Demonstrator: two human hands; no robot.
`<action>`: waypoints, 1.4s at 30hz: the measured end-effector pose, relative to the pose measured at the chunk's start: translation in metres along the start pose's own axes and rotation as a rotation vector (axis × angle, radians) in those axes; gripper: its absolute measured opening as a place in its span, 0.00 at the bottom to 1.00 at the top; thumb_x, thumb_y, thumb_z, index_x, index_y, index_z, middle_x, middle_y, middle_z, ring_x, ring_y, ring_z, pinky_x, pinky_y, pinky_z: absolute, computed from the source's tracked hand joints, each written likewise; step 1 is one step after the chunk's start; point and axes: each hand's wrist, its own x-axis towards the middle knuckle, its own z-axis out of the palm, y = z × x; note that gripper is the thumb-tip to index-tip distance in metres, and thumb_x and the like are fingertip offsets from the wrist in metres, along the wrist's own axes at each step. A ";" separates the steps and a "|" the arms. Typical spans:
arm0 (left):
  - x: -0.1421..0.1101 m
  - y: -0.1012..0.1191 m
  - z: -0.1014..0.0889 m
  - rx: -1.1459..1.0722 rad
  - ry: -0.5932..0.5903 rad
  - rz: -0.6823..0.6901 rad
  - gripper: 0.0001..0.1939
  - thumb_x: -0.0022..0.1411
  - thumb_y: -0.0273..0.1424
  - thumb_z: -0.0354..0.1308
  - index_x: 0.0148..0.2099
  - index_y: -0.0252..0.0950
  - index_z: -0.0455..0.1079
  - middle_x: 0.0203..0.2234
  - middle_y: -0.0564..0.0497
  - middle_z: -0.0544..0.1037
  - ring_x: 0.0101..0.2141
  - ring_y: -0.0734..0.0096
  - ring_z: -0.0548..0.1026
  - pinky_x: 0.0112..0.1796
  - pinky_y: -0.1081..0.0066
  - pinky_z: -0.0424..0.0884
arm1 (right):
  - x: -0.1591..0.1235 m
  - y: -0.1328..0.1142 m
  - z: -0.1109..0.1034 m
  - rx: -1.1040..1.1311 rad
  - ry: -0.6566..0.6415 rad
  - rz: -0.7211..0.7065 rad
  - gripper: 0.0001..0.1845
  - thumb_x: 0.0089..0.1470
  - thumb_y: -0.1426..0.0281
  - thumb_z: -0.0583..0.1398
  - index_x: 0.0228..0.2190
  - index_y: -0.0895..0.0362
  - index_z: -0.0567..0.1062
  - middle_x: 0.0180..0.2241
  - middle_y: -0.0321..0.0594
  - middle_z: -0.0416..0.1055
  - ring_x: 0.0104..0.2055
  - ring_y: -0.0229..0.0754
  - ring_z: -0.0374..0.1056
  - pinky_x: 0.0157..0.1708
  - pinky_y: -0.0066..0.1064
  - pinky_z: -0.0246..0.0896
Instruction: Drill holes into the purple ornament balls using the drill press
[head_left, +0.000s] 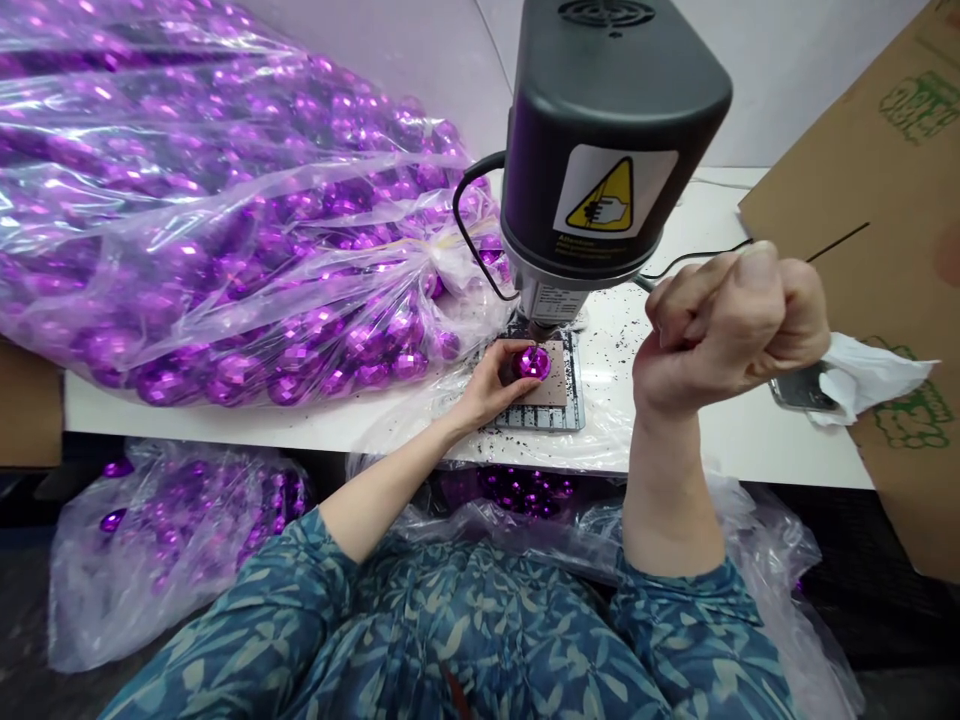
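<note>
My left hand (496, 382) pinches a shiny purple faceted ball (534, 364) between thumb and fingers. The ball rests on a small brown board (553, 385) on the metal base (576, 410) of a bench drill press (600, 130). Directly above it is the chuck (541, 328), with the bit reaching the top of the ball. To the right of the machine's head, my right hand (739, 325) is raised and closed in a fist. What lies inside the fist is hidden by the fingers.
A huge clear bag of purple balls (225, 250) fills the left of the white table (225, 425). More bagged balls (202, 510) hang below the edge. A cardboard box (847, 150), a phone (802, 388) and white tissue (862, 375) are at right. Dark shavings are scattered around the base.
</note>
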 end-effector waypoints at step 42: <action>-0.102 0.032 0.013 0.560 -0.211 0.631 0.22 0.69 0.45 0.65 0.56 0.37 0.70 0.43 0.44 0.81 0.42 0.60 0.81 0.40 0.62 0.80 | 0.044 0.007 0.010 -0.010 -0.110 0.196 0.26 0.59 0.63 0.60 0.19 0.57 0.53 0.12 0.23 0.49 0.13 0.20 0.51 0.16 0.20 0.42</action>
